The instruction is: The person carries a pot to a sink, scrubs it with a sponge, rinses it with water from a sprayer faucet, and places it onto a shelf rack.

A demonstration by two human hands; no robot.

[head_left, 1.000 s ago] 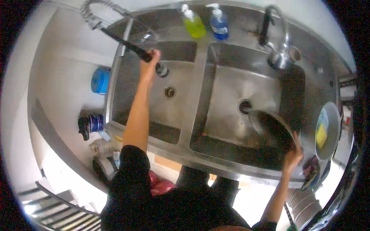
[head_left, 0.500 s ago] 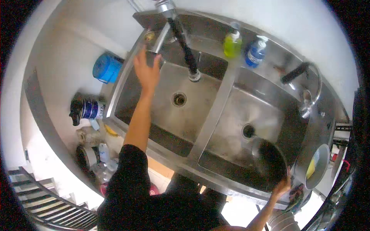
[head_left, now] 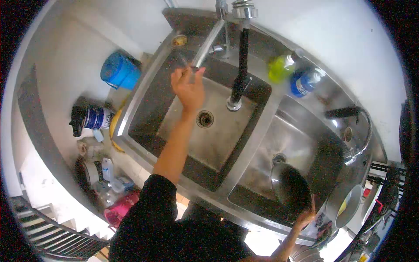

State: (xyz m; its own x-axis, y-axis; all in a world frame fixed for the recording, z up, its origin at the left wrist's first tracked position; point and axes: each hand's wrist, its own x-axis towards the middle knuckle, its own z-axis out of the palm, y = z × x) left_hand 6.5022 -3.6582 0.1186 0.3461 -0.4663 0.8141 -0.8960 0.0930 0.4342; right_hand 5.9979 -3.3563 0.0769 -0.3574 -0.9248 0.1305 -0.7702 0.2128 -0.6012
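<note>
My left hand (head_left: 190, 94) is raised over the left basin (head_left: 218, 150), fingers bent and thumb opposite. Between them is the lower end of the metal faucet spout (head_left: 207, 47), which the hand appears to grip. At the lower right, my right hand (head_left: 306, 217) is closed on the near edge of a dark, round pan (head_left: 291, 190). The pan is tilted inside the right basin (head_left: 266, 172), its far rim close to the drain (head_left: 279, 159). Whether the right hand holds the rim or a short handle is hidden.
A black flexible hose faucet (head_left: 241, 65) hangs over the left basin. Green (head_left: 279, 69) and blue (head_left: 304, 84) pump bottles stand on the back ledge. A hand sprayer (head_left: 342, 112) is at right, near a grey bowl (head_left: 350, 205). A blue bucket (head_left: 120, 72) stands left of the sink.
My left hand's fingers, spread before, have bent in around the spout end. My right hand still holds the pan, now nearer the right drain. The whole view has shifted.
</note>
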